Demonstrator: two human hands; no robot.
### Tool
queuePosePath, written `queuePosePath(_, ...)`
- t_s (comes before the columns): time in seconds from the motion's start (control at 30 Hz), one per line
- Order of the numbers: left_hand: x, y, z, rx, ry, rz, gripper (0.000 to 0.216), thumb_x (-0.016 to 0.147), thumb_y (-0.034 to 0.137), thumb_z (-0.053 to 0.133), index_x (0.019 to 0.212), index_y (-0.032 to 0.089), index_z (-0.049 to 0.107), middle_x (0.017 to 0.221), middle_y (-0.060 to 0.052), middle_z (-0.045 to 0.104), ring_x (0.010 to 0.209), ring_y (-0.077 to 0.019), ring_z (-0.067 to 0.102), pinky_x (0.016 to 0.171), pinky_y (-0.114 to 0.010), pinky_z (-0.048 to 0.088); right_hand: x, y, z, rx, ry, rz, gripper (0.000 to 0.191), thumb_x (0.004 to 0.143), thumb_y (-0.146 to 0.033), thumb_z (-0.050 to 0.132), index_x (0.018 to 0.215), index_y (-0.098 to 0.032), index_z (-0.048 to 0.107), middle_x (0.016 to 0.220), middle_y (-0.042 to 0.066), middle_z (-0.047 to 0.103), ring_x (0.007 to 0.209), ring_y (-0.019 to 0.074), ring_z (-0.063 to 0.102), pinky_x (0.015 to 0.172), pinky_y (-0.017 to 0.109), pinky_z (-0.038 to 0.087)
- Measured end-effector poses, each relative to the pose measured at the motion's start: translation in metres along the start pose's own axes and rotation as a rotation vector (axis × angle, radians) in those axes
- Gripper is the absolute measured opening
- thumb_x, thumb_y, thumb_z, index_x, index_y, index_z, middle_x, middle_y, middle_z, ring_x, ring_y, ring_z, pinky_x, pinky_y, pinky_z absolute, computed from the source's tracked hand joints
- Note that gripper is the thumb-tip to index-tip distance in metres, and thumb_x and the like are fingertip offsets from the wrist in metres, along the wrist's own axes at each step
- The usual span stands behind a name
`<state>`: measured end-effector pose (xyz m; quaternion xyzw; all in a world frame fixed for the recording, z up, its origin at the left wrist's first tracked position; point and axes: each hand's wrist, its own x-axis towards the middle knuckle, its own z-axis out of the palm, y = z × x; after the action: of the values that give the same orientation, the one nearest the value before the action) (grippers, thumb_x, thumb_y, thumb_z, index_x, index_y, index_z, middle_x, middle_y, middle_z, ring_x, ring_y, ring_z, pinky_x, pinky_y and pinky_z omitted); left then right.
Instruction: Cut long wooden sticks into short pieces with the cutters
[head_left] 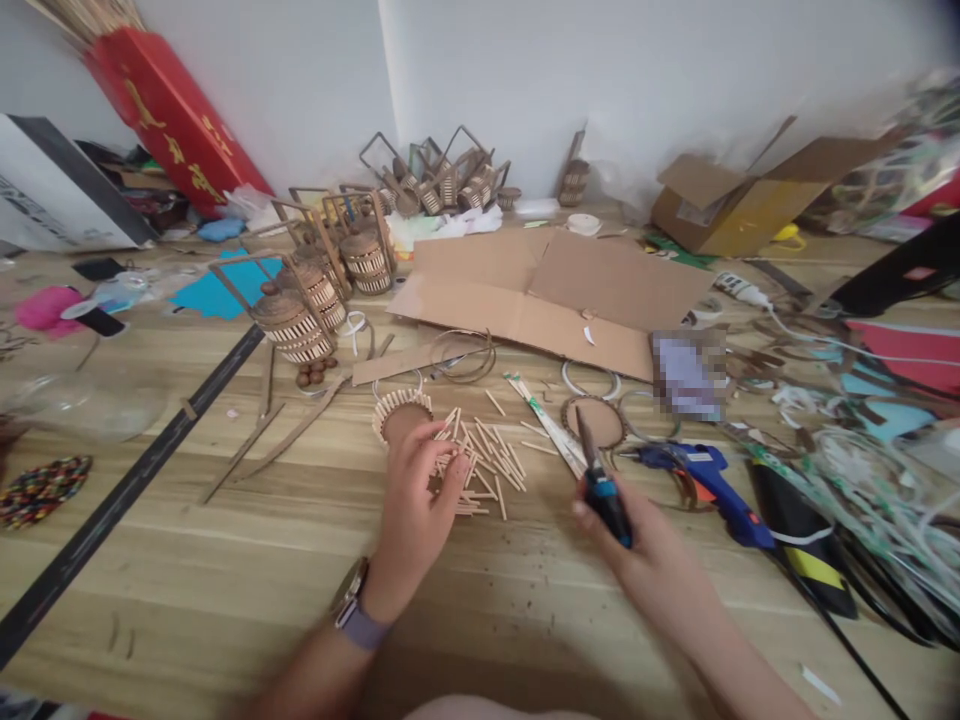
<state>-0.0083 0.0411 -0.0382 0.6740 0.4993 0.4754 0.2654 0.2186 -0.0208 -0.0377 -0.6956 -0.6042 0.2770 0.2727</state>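
Note:
My left hand is over a loose pile of short wooden sticks, thumb and forefinger drawn together. Whatever may be between those fingertips is too small to make out. Just beyond it lies a round cardboard disc edged with upright stick pieces, partly hidden by the hand. My right hand is closed round a tool with a black-and-blue handle and a dark, pointed metal end, raised above the table. Behind the tool's tip lies a second cardboard disc with a dark rim.
A blue glue gun lies right of my right hand, near tangled strips. Flattened cardboard spreads across the middle back. Lidded stick baskets with tall handles stand at left, beside brown beads. An opened carton stands back right.

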Motion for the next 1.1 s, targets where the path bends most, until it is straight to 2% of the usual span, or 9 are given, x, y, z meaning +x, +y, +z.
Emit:
queuePosePath(0.13,0.002,-0.001,-0.002,0.109,0.061,0.148,0.003,0.086,0.023,0.062,0.088,0.024,0.064,0.120,-0.008,0.058,0.121,-0.0262,0.049,0.105,-0.044,0.036,0.026,0.012,-0.006,-0.535,0.080,0.067,0.018,0.091,-0.033,0.044,0.099,-0.018,0.051,0.086,0.013,0.069,0.081,0.0294,0.068,0.065,0.033,0.047)
queuePosePath(0.27,-0.005,0.005,-0.005,0.126,0.105,0.220,0.007,0.084,0.017,0.063,0.086,0.023,0.062,0.107,-0.007,0.062,0.105,-0.0229,0.057,0.095,-0.038,0.043,0.035,0.014,0.005,-0.612,0.019,0.082,0.011,0.091,-0.025,0.047,0.097,-0.017,0.052,0.090,0.017,0.069,0.079,0.0300,0.069,0.059,0.031,0.042)
queuePosePath(0.37,-0.018,0.008,-0.003,0.032,-0.028,0.199,0.007,0.085,0.016,0.061,0.086,0.023,0.060,0.086,-0.004,0.066,0.084,-0.0187,0.062,0.079,-0.030,0.047,0.037,0.013,0.012,-0.624,-0.015,0.086,0.011,0.088,-0.019,0.048,0.097,-0.015,0.053,0.094,0.020,0.069,0.079,0.0316,0.068,0.057,0.031,0.039)
queuePosePath(0.47,-0.033,0.012,0.002,-0.036,-0.229,0.082,0.005,0.089,0.021,0.058,0.087,0.023,0.062,0.082,-0.005,0.069,0.077,-0.0181,0.064,0.072,-0.028,0.046,0.040,0.013,0.011,-0.590,-0.054,0.091,0.013,0.082,-0.014,0.052,0.094,-0.013,0.055,0.088,0.021,0.069,0.075,0.0324,0.068,0.057,0.032,0.039)
queuePosePath(0.67,-0.041,0.029,0.007,-0.162,-0.489,-0.163,0.020,0.097,0.031,0.042,0.096,0.020,0.058,0.092,-0.009,0.070,0.083,-0.0182,0.064,0.075,-0.028,0.044,0.033,0.001,-0.006,-0.348,-0.082,0.033,0.013,0.086,-0.027,0.046,0.086,-0.018,0.055,0.076,0.008,0.067,0.069,0.0221,0.063,0.061,0.029,0.045)
queuePosePath(0.77,-0.043,0.030,0.012,-0.278,-0.586,-0.257,0.025,0.099,0.039,0.037,0.093,0.019,0.052,0.090,-0.008,0.069,0.077,-0.0157,0.062,0.073,-0.027,0.044,0.017,-0.007,0.002,0.173,0.025,0.053,0.028,0.083,-0.049,0.054,0.080,-0.021,0.055,0.066,-0.001,0.057,0.060,0.0162,0.054,0.053,0.025,0.043)
queuePosePath(0.87,-0.046,0.023,0.022,-0.445,-0.653,-0.400,0.034,0.097,0.051,0.036,0.086,0.020,0.045,0.070,-0.002,0.062,0.060,-0.0134,0.058,0.057,-0.024,0.042,0.000,-0.014,0.024,0.571,0.081,0.142,0.037,0.078,-0.057,0.064,0.077,-0.022,0.054,0.058,-0.006,0.047,0.051,0.0123,0.045,0.045,0.022,0.037)
queuePosePath(1.0,-0.046,0.016,0.030,-0.597,-0.645,-0.569,0.040,0.089,0.059,0.047,0.090,0.019,0.044,0.065,0.003,0.055,0.053,-0.0121,0.056,0.050,-0.021,0.040,-0.012,-0.022,0.049,0.724,0.047,0.149,0.040,0.075,-0.060,0.067,0.080,-0.023,0.052,0.059,-0.006,0.049,0.051,0.0133,0.048,0.044,0.024,0.043)
queuePosePath(1.1,-0.044,0.016,0.028,-0.578,-0.674,-0.603,0.038,0.087,0.055,0.052,0.091,0.018,0.048,0.067,0.002,0.057,0.052,-0.0109,0.051,0.050,-0.021,0.038,-0.014,-0.028,0.054,0.729,0.081,0.119,0.038,0.075,-0.058,0.067,0.079,-0.023,0.052,0.060,-0.006,0.050,0.049,0.0132,0.048,0.043,0.025,0.045)
